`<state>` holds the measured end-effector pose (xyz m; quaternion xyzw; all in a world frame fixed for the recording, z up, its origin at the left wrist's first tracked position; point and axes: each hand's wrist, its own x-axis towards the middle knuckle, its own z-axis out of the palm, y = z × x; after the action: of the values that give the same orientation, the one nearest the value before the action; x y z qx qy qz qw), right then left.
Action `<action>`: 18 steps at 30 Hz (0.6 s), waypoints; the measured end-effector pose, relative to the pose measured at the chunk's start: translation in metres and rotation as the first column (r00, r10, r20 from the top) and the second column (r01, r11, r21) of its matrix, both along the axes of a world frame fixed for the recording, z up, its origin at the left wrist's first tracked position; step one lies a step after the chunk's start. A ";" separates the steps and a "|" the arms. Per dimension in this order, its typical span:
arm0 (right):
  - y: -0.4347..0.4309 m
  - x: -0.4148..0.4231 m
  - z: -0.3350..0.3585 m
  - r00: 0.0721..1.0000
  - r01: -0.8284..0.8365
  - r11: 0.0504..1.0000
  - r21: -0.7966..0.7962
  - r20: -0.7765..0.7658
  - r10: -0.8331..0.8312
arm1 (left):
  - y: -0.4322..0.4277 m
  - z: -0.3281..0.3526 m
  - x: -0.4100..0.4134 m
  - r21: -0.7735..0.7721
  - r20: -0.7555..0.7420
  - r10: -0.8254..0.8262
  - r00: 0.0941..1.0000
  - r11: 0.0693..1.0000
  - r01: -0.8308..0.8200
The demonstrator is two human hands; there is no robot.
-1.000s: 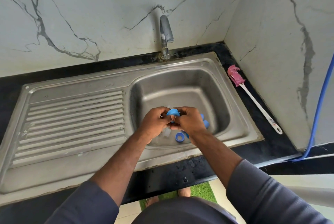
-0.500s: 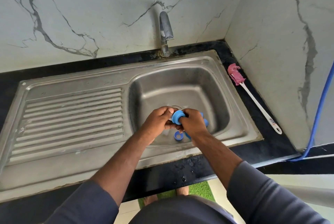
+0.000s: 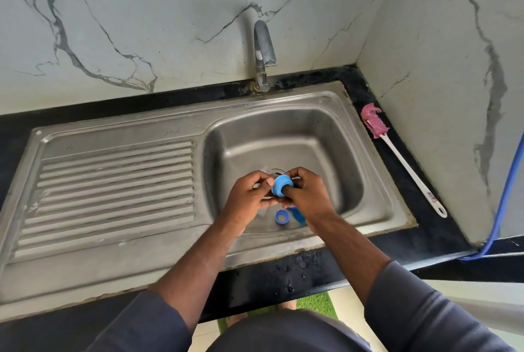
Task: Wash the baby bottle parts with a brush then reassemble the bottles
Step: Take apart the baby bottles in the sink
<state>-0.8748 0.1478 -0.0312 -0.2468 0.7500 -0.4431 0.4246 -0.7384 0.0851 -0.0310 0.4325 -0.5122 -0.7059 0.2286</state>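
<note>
Over the steel sink basin (image 3: 334, 136) both hands meet around a blue bottle collar ring (image 3: 280, 185). My left hand (image 3: 249, 197) pinches something clear at the ring's left side; what it is I cannot tell. My right hand (image 3: 307, 195) grips the ring from the right. Below the hands, on the basin floor, lie a second blue ring (image 3: 280, 217) and another blue part (image 3: 297, 214), partly hidden by my right wrist. The pink-headed bottle brush (image 3: 397, 153) with a white handle lies on the black counter right of the sink, away from both hands.
A steel tap (image 3: 263, 51) stands behind the basin, with no water running. A ribbed drainboard (image 3: 113, 181) fills the sink's left half. Marble walls close the back and right. A blue hose (image 3: 507, 195) runs down the right wall.
The blue ring has turned in my hands, its opening now facing more sideways. Both hands stay together over the basin, shifted very little.
</note>
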 end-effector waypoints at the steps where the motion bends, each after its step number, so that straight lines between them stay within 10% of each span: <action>1: -0.001 -0.001 0.001 1.000 -0.007 1.000 -0.004 -0.001 0.007 | -0.001 0.000 0.002 0.020 -0.024 -0.006 1.000 1.000 0.006; 18: -0.005 -0.004 -0.006 0.984 -0.061 0.998 0.036 -0.168 0.066 | -0.003 -0.016 -0.006 -0.083 0.089 0.073 0.993 0.994 -0.066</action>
<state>-0.8792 0.1426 -0.0376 -0.3008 0.7818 -0.3953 0.3769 -0.7444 0.0816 -0.0473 0.4724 -0.5346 -0.6559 0.2465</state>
